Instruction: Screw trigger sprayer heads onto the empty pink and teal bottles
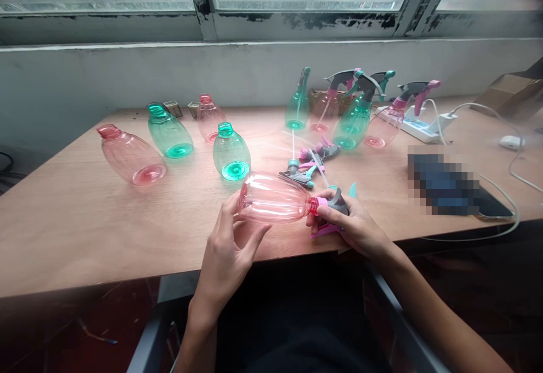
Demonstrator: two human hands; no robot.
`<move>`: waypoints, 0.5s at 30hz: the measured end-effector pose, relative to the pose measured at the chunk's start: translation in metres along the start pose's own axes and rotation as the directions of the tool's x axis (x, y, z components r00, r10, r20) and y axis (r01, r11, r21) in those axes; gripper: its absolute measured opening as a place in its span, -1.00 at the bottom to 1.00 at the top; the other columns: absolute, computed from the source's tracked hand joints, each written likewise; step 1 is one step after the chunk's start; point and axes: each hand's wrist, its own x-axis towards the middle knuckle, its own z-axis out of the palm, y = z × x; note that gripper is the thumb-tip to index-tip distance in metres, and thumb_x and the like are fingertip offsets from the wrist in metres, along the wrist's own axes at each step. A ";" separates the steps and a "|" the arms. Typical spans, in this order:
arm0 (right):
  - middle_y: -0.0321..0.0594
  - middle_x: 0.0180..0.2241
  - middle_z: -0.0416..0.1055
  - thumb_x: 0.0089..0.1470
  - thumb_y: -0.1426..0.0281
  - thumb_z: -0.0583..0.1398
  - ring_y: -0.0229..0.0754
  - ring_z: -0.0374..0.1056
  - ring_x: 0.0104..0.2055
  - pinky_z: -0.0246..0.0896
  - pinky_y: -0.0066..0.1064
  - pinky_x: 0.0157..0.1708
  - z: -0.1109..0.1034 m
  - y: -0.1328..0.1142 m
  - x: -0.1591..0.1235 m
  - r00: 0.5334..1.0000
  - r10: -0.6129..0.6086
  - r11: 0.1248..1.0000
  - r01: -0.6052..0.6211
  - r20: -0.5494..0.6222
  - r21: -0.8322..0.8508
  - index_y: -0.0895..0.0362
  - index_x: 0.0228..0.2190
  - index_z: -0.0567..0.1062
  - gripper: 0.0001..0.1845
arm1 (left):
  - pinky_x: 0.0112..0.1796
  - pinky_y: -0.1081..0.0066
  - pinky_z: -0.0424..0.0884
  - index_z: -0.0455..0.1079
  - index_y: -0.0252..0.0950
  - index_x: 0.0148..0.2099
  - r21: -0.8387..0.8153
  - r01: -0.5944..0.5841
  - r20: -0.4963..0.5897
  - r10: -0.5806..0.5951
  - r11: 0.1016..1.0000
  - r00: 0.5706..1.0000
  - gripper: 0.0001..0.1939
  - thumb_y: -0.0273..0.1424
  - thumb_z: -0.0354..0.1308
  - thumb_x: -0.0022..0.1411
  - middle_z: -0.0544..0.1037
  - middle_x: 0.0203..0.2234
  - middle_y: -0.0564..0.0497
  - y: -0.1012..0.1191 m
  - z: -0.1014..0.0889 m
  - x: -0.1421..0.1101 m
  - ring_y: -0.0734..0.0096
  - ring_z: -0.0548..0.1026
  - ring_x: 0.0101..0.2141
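Translucent pink plastic bottle (275, 198) sideways above near table (182, 220) edge. Right hand (358, 226) grip closed round pink-and-grey plastic trigger head (338, 200) at bottle's neck; left hand (227, 251) loosely open, fingers at base. Probably screwing step; next wants firm base hold, aligned twist.

The wooden counter (139, 226) carries four open bottles (231, 152) toward the left, loose spray heads (293, 165) mid-counter, fitted bottles (352, 127) behind; rightward, a power strip (418, 130), a partly pixelated device (460, 189) and a box (515, 93).

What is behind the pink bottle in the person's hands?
Just beyond the pink bottle are a green bottle and loose spray heads. Whatever the right hand covers there cannot be seen.
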 end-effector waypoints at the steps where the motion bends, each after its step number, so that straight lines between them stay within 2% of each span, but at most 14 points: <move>1: -0.21 -0.32 0.66 0.27 0.24 0.42 -0.12 0.62 -0.33 0.59 -0.31 -0.24 0.000 0.000 0.000 1.000 0.000 1.000 0.000 0.001 0.001 0.11 -0.11 0.51 -0.71 | 0.11 0.19 0.63 0.18 0.00 0.48 0.000 0.003 0.001 -0.003 1.000 1.000 -0.29 -0.26 0.34 0.39 0.50 0.25 -0.08 0.000 0.000 0.000 0.22 0.65 0.06; 15: -0.20 -0.31 0.66 0.26 0.22 0.43 -0.10 0.62 -0.33 0.60 -0.27 -0.24 -0.001 0.002 0.001 1.000 -0.001 1.000 0.001 -0.006 -0.004 0.10 -0.11 0.52 -0.70 | 0.11 0.21 0.63 0.18 0.03 0.48 -0.011 0.026 0.010 -0.025 1.000 1.000 -0.28 -0.27 0.35 0.39 0.52 0.23 -0.06 0.001 -0.001 -0.001 0.24 0.64 0.06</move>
